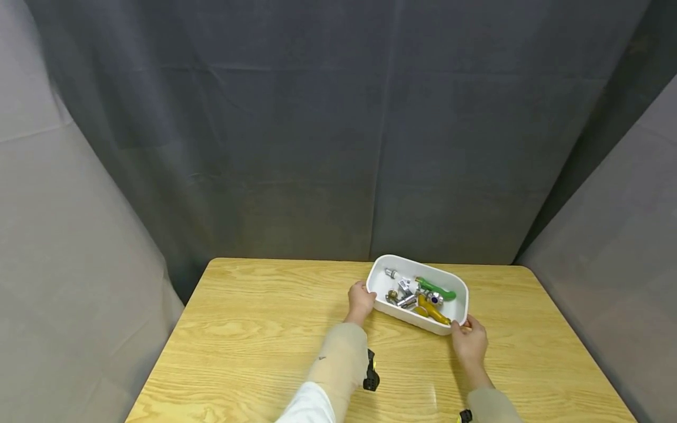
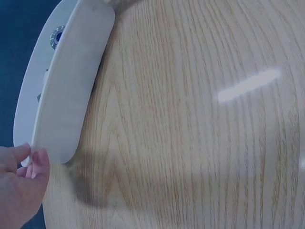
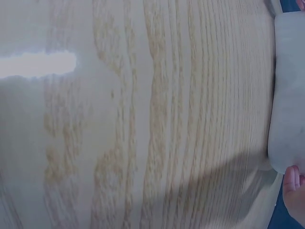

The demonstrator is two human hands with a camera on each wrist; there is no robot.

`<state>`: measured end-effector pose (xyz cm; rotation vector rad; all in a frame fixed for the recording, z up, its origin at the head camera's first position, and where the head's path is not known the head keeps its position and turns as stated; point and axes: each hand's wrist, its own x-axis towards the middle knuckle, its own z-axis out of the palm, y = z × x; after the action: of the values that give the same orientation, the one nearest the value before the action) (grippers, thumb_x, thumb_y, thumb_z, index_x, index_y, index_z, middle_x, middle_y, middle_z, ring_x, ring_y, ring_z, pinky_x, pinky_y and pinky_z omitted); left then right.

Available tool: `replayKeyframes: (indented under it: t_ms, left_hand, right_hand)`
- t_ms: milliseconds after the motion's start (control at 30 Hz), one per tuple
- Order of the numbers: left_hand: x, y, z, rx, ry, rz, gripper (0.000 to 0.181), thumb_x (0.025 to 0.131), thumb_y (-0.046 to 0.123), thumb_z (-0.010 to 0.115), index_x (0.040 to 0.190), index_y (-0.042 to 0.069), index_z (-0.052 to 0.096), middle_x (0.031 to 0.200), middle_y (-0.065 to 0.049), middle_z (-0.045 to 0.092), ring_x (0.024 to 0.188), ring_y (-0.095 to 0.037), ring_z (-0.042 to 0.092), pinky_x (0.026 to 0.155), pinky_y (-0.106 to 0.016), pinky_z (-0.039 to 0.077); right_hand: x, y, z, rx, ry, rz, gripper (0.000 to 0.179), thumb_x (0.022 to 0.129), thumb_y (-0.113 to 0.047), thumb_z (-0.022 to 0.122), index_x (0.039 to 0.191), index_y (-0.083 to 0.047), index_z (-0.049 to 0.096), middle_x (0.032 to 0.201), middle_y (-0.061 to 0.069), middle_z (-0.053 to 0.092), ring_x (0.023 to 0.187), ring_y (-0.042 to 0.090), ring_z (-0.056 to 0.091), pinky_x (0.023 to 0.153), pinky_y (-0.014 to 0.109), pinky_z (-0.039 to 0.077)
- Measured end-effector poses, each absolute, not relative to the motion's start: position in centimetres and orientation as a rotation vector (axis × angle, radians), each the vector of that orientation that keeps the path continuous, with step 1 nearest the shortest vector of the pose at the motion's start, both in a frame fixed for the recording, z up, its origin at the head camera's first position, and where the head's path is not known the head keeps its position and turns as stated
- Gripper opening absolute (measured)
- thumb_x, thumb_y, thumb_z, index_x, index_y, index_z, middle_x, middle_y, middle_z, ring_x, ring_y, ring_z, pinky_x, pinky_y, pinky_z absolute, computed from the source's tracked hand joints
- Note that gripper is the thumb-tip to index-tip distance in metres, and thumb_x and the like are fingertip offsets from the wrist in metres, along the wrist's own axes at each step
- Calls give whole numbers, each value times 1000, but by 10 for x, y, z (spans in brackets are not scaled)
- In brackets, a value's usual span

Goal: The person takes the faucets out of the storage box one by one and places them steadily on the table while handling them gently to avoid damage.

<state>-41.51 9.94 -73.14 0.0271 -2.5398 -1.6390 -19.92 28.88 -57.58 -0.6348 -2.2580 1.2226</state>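
Note:
A white rectangular tub (image 1: 412,317) with rounded corners sits at a slant near the table's far edge. My left hand (image 1: 361,301) pinches its rim at the left end, thumb and fingers on either side of the wall in the left wrist view. At the near right corner my right hand (image 1: 469,341) grips the rim, thumb on top. Inside the tub lie a green curved piece (image 1: 436,289), a yellow curved piece (image 1: 435,311) and several shiny metal fittings (image 1: 406,301). In the right wrist view only the tub's outer wall (image 3: 289,90) and some fingertips (image 3: 291,176) show.
The wood-grain table (image 1: 254,341) spreads out to the left and front of the tub. A dark grey curtain (image 1: 296,147) hangs right behind the far edge, with lighter cloth (image 1: 69,235) along the left side. Black wrist straps (image 1: 372,371) show on the forearms.

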Motion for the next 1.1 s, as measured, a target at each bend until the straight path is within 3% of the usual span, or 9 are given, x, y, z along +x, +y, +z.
replayKeyframes:
  t_ms: [133, 400, 433, 567, 733, 800, 967, 1100]
  left_hand:
    - [-403, 97, -717, 66, -2510, -1591, 38, 70, 5, 73, 106, -1, 63, 75, -11, 63, 69, -20, 60, 60, -30, 51]
    - [-339, 81, -605, 162, -2567, -1643, 39, 67, -8, 67, 105, -8, 60, 76, -14, 60, 74, -26, 59, 70, -35, 52]
    - [-331, 79, -594, 165, -2562, -1636, 37, 67, -8, 66, 104, -9, 60, 72, -11, 58, 69, -22, 57, 67, -30, 52]
    - [-340, 79, -608, 157, -2589, -1590, 38, 66, -6, 64, 104, -7, 59, 69, -6, 56, 65, -16, 55, 63, -26, 51]
    - [-382, 84, -675, 98, -2599, -1558, 40, 67, -2, 66, 106, -1, 59, 75, -10, 60, 71, -22, 58, 64, -32, 50]
    - [-378, 80, -664, 112, -2621, -1608, 41, 66, -3, 66, 106, -1, 59, 75, -10, 59, 72, -22, 57, 66, -31, 50]
    - [-330, 63, -577, 187, -2696, -1715, 44, 62, -9, 62, 106, -5, 57, 78, -14, 58, 75, -25, 56, 66, -32, 51]
    - [-314, 57, -559, 175, -2716, -1671, 42, 62, -7, 60, 104, -5, 54, 76, -12, 55, 70, -23, 53, 59, -28, 50]
  right_hand:
    - [-200, 289, -578, -622, -2277, 1218, 36, 81, -2, 56, 111, 17, 54, 93, 25, 54, 58, -14, 36, 49, 4, 34]
    - [-202, 288, -578, -623, -2297, 1220, 37, 81, -2, 57, 113, 17, 53, 95, 25, 54, 59, -11, 38, 49, 4, 34]
    - [-203, 288, -578, -625, -2302, 1220, 37, 81, -3, 57, 113, 17, 53, 95, 25, 54, 60, -10, 39, 50, 4, 35]
    - [-204, 289, -577, -629, -2314, 1221, 37, 81, -3, 57, 113, 16, 53, 95, 24, 55, 62, -4, 42, 50, 5, 36]
    - [-204, 289, -576, -631, -2336, 1205, 37, 81, -4, 57, 113, 16, 54, 94, 25, 55, 64, 3, 47, 50, 8, 37]
    - [-204, 289, -575, -628, -2346, 1198, 38, 81, -4, 57, 113, 16, 54, 94, 25, 55, 65, 5, 48, 51, 9, 38]
    - [-205, 289, -574, -617, -2364, 1201, 39, 81, -5, 57, 114, 16, 53, 94, 25, 56, 66, 7, 49, 51, 11, 39]
    - [-206, 289, -573, -613, -2380, 1211, 40, 81, -5, 57, 114, 16, 53, 94, 25, 56, 66, 8, 50, 51, 11, 39]
